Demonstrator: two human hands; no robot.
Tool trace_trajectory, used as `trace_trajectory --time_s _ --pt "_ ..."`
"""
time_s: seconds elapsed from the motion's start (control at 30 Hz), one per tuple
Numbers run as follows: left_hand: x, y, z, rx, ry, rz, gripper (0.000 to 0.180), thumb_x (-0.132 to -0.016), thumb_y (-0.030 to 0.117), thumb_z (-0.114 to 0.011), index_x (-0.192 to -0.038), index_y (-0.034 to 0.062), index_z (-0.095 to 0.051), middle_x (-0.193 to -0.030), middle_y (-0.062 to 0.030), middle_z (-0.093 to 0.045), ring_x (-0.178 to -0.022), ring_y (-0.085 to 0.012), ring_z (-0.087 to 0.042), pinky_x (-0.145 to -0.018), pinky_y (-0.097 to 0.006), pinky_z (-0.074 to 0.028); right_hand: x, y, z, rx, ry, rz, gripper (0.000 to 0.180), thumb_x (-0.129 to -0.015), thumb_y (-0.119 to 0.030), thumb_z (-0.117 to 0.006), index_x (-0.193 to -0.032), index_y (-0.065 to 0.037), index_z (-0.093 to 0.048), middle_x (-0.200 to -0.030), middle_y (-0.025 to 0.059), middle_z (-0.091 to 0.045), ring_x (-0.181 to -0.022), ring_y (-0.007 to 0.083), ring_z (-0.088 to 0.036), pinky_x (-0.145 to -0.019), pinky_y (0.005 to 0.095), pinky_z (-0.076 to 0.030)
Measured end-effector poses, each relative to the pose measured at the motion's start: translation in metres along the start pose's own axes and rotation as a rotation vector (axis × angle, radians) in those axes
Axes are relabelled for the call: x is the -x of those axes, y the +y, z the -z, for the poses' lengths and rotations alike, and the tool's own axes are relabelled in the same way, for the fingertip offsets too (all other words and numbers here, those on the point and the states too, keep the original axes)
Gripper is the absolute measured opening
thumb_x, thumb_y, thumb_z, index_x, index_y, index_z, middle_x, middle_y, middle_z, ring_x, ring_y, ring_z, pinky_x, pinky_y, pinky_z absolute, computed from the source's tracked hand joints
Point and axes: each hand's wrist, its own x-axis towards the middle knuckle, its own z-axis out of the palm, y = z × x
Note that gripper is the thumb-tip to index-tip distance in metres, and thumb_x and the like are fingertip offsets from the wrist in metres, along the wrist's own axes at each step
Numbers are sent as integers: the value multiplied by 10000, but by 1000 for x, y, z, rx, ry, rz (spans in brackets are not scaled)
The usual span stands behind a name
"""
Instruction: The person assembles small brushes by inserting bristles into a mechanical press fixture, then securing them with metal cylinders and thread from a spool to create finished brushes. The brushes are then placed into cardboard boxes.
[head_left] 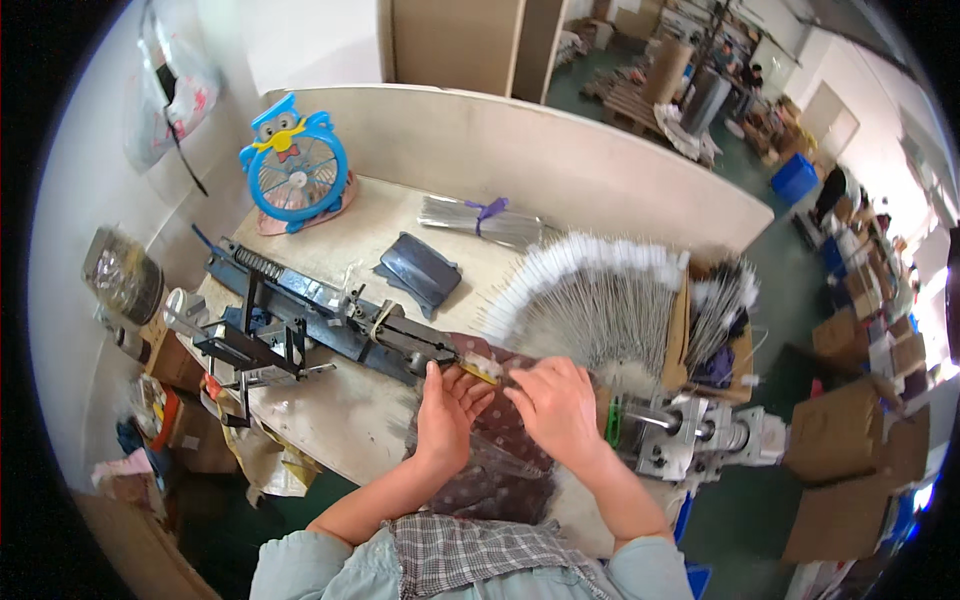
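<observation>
My left hand is palm up at the near end of a long dark metal bench fixture. Its thumb stands apart from its loosely curved fingers, and I see nothing gripped in it. Just above those fingertips, a small yellow-edged piece with whitish bits on it sticks out from the fixture's end. To the right, my right hand has thumb and fingers drawn together near the whitish bits. Whatever it pinches is too small to make out. A brown dotted cloth lies beneath both hands.
Many thin metal rods with white ends fan out at the back right. A tied rod bundle, a dark folded packet and a blue fan stand farther back. A metal machine is at right; cardboard boxes lie beyond.
</observation>
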Motion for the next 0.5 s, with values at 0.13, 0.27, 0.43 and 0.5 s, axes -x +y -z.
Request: trace_trajectory --time_s 0.13,0.27,0.43,0.5 --pt "9 0 8 -181 -75 39 486 -963 425 -388 -1231 23 -439 -1256 -123 -504 -1115 -234 -522 -950 -363 -404 1 -1 7 -125 91 -22 163 -744 -137 -689 -894 -77 -669 -851 48 -648 -838 243 -586 -714 365 -461" --pt "27 25 27 -260 -83 102 405 -934 239 -508 -1267 17 -442 -1246 -135 -532 -1107 -237 -543 -928 -366 -422 37 9 11 -179 -9 -76 171 -768 -121 -680 -931 -70 -667 -831 78 -655 -727 261 -620 -628 353 -503" --pt "20 53 141 -168 414 -155 381 -865 242 -599 -1196 76 -511 -1066 -35 -592 -928 -178 -571 -794 -287 -424 104 20 -23 -107 -424 -231 128 -795 -146 -650 -906 -90 -683 -824 64 -627 -729 261 -634 -608 374 -514" --pt "23 79 215 201 609 -248 270 -872 307 -591 -1065 121 -556 -1012 -8 -597 -808 -150 -571 -704 -285 -453 112 19 -36 -89 -467 -239 134 -802 -157 -642 -916 -99 -682 -835 60 -616 -736 263 -633 -609 378 -513"
